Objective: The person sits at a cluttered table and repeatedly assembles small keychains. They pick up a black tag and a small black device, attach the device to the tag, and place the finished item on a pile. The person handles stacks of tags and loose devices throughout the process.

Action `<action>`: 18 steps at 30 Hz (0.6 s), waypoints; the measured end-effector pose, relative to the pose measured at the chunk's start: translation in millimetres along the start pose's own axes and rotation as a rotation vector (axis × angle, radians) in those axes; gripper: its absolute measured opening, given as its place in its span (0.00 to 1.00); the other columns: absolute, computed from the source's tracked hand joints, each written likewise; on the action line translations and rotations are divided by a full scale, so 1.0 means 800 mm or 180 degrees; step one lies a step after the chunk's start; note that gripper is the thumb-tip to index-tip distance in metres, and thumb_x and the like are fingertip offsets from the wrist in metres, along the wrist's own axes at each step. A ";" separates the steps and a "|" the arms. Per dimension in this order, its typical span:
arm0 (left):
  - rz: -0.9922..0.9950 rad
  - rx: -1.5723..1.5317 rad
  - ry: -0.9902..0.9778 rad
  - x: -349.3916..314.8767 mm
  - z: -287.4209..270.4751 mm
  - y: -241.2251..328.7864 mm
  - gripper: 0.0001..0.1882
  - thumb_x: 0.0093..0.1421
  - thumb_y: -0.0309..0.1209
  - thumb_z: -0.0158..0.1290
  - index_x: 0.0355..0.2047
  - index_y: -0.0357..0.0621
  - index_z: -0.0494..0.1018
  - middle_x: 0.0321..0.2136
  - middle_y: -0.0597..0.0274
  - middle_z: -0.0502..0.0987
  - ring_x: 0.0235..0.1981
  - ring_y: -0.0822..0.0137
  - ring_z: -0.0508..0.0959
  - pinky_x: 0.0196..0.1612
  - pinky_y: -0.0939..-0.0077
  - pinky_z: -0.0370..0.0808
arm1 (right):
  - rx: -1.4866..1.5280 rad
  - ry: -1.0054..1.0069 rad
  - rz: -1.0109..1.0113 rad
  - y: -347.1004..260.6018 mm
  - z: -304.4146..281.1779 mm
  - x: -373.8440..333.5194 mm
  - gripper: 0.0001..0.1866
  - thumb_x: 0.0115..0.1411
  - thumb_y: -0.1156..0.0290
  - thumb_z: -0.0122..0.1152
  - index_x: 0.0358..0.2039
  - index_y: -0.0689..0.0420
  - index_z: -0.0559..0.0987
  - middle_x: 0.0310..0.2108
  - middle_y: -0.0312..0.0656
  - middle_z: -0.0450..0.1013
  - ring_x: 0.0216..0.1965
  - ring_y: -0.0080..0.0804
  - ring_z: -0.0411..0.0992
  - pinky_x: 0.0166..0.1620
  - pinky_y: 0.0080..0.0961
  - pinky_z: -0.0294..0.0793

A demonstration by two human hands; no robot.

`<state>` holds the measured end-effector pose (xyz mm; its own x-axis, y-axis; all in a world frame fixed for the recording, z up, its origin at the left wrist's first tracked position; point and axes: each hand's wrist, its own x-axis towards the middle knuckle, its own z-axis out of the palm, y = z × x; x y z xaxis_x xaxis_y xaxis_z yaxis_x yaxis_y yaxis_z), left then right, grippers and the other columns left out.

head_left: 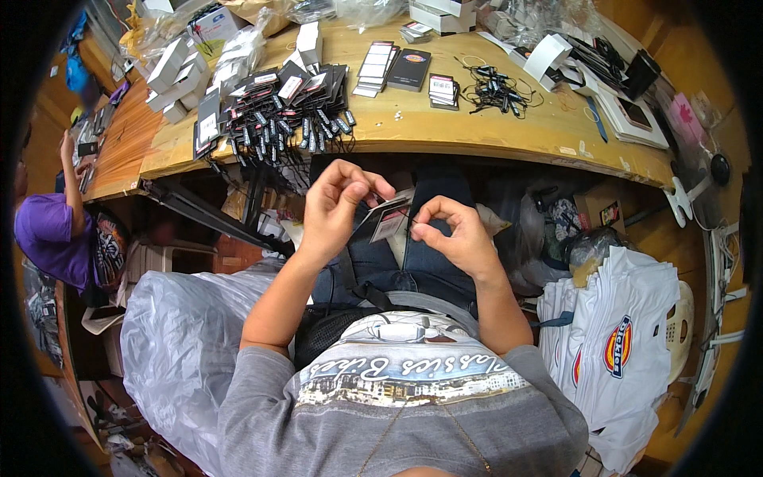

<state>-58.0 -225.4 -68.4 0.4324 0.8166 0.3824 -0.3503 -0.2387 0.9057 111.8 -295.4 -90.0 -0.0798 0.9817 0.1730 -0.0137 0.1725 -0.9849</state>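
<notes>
Over my lap, in front of the table edge, a small set of hang tags [388, 225] hangs between my hands. One tag is pale with printing and others behind it look darker. My left hand [340, 205] is closed in a pinch at the tags' upper left side. On the other side my right hand [455, 235] pinches a thin dark cord at the tags' right edge. The fingers partly hide where the cord runs. Beyond my left hand, a big heap of black hang tags [274, 103] with corded ends lies along the table's front edge.
On the wooden table [493, 139] lie stacked tags [375, 67], a black card [409, 70], a smaller tag pile [443, 91] and tangled black cords [501, 91]. White folded shirts [612, 342] stand at my right, a clear plastic bag [179, 342] at my left. A person in purple [52, 238] sits far left.
</notes>
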 end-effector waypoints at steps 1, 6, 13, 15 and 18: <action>-0.0096 -0.0325 0.0061 0.001 -0.002 0.000 0.07 0.55 0.31 0.44 0.25 0.40 0.61 0.24 0.55 0.71 0.27 0.71 0.71 0.31 0.82 0.67 | 0.0106 -0.0039 0.0150 -0.002 -0.005 -0.003 0.05 0.45 0.75 0.56 0.23 0.61 0.70 0.22 0.33 0.67 0.26 0.17 0.64 0.32 0.14 0.63; -0.0475 -0.1049 0.0340 0.003 -0.005 0.001 0.05 0.54 0.28 0.46 0.26 0.40 0.63 0.21 0.62 0.68 0.23 0.72 0.69 0.29 0.82 0.66 | 0.0556 -0.0044 0.0173 -0.005 -0.018 -0.003 0.08 0.46 0.76 0.57 0.28 0.63 0.73 0.22 0.33 0.68 0.25 0.16 0.64 0.30 0.11 0.64; -0.0565 -0.0282 0.0452 0.005 0.001 0.000 0.05 0.50 0.26 0.49 0.25 0.36 0.69 0.20 0.63 0.69 0.22 0.75 0.69 0.27 0.83 0.65 | 0.1679 -0.0023 0.0253 -0.013 -0.024 -0.004 0.10 0.47 0.78 0.55 0.32 0.66 0.72 0.22 0.41 0.69 0.21 0.22 0.67 0.27 0.14 0.67; -0.0551 -0.0011 0.0256 0.006 0.004 -0.002 0.06 0.49 0.26 0.50 0.24 0.35 0.70 0.21 0.62 0.70 0.21 0.75 0.69 0.26 0.84 0.65 | 0.1552 0.0067 0.0142 -0.012 -0.024 -0.004 0.10 0.47 0.79 0.55 0.32 0.66 0.71 0.21 0.41 0.69 0.20 0.22 0.67 0.26 0.14 0.67; -0.0672 0.0075 0.0031 0.004 0.011 -0.003 0.05 0.48 0.24 0.51 0.24 0.34 0.72 0.22 0.63 0.71 0.22 0.76 0.70 0.27 0.85 0.67 | 0.1488 0.0070 0.0096 -0.006 -0.030 -0.005 0.10 0.47 0.79 0.55 0.32 0.66 0.71 0.20 0.41 0.69 0.20 0.23 0.68 0.25 0.14 0.68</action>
<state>-48.6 -226.6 -67.3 0.4860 0.8548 0.1821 -0.2333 -0.0739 0.9696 136.2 -298.3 -85.8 -0.0661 0.9881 0.1392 -0.4597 0.0937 -0.8831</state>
